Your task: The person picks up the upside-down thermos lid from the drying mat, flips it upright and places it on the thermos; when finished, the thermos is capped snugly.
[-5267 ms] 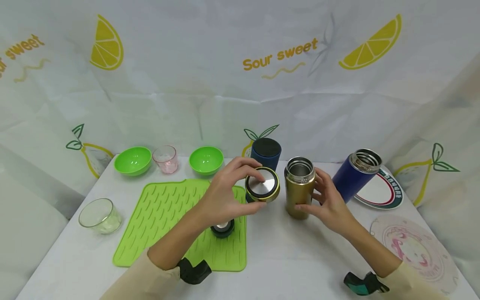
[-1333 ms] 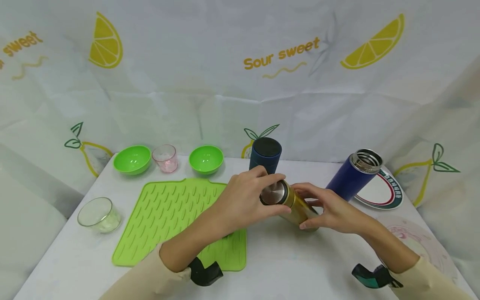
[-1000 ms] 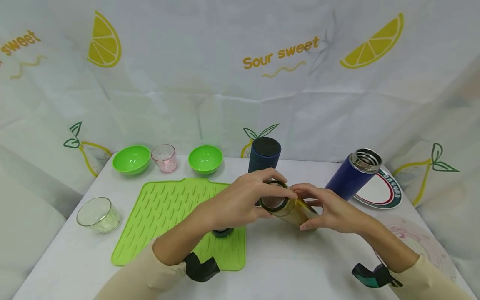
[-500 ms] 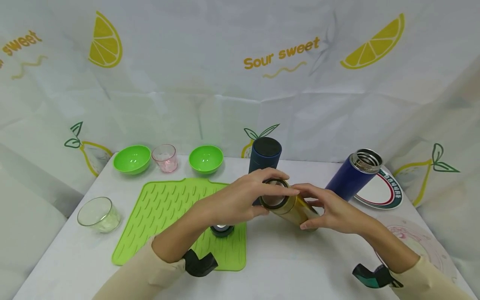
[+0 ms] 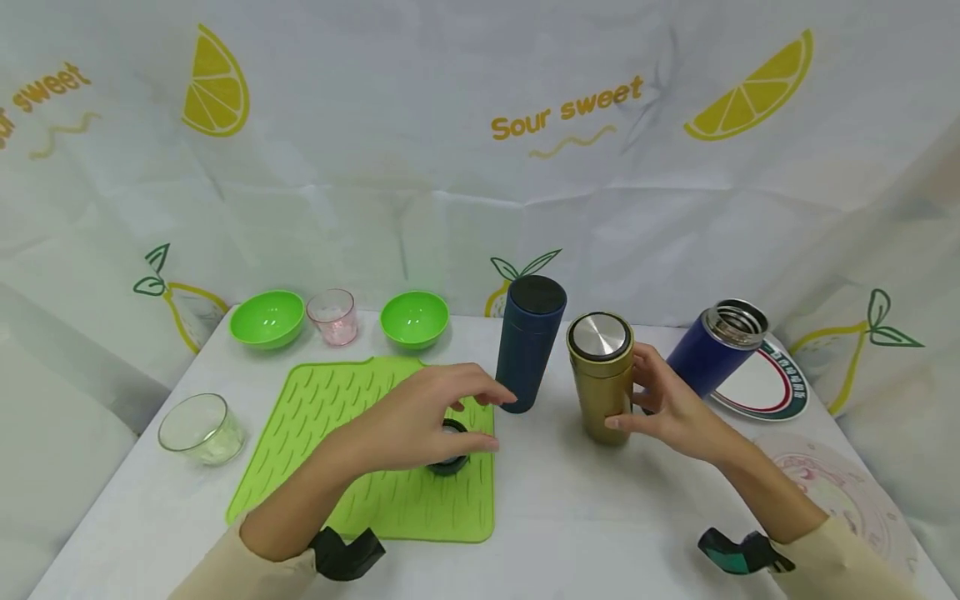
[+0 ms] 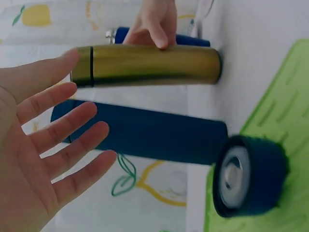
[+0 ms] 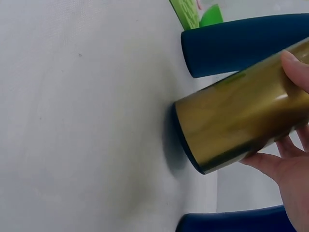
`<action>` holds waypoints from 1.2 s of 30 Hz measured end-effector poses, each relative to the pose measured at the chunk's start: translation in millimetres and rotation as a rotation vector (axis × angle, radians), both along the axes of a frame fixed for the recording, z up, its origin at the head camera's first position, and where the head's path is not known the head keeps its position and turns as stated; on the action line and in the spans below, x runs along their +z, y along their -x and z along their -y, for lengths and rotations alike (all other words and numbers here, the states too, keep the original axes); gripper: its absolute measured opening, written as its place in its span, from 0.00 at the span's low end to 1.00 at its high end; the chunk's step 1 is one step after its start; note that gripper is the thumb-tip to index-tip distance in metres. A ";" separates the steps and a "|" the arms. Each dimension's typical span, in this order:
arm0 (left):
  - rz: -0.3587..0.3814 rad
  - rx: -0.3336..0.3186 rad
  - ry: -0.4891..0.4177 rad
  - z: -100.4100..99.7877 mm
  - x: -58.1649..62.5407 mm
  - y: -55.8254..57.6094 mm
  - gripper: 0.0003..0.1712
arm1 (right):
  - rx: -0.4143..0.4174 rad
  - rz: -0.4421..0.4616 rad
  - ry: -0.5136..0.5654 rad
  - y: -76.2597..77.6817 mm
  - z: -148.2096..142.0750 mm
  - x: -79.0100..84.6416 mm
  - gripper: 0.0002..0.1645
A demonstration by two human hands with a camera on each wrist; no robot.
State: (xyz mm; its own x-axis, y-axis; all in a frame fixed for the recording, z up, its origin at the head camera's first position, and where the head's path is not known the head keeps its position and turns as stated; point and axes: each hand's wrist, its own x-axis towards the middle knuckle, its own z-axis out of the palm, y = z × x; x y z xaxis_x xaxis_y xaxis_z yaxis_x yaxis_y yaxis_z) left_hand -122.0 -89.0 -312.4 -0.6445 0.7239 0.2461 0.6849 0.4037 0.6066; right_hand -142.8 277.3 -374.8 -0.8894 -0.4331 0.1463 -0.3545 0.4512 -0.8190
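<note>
My right hand [image 5: 675, 417] grips the gold thermos [image 5: 603, 400] around its side, the thumb in front. The steel-topped lid [image 5: 600, 335] sits on that thermos. In the right wrist view its dark base is close to the table; contact is unclear. My left hand [image 5: 408, 421] hovers over the green mat, holding nothing, and its fingers are spread in the left wrist view. Below it a dark blue thermos cap [image 6: 265, 176] lies on the mat, partly hidden in the head view. A lidded dark blue thermos [image 5: 529, 354] stands between the hands.
An uncapped blue thermos [image 5: 708, 354] stands at the right, beside a rimmed plate [image 5: 757, 383] and a pink-patterned round mat [image 5: 832, 483]. The ribbed green mat [image 5: 322, 433] lies left. Around it are two green bowls [image 5: 266, 321], a pink glass [image 5: 333, 318] and a clear glass [image 5: 201, 429].
The lid has gone from my left hand onto the gold thermos. That thermos was tilted left and is upright now. My left hand has let go and moved left over the mat.
</note>
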 end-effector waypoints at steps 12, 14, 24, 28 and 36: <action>0.208 0.220 0.118 42.7 -46.6 7.4 0.41 | -0.091 0.031 0.241 21.5 10.8 -18.2 0.62; 0.254 0.238 0.102 45.3 -58.5 10.8 0.45 | -0.102 0.037 0.260 24.3 12.6 -19.9 0.63; 0.371 0.178 0.020 47.7 -99.5 21.9 0.51 | -0.116 0.031 0.382 33.2 17.4 -28.7 0.64; 0.357 0.157 0.036 46.8 -100.2 22.0 0.49 | -0.119 0.018 0.411 35.9 18.3 -29.5 0.63; 0.332 0.131 0.090 46.3 -100.0 20.8 0.41 | -0.117 0.020 0.401 38.1 16.3 -30.4 0.64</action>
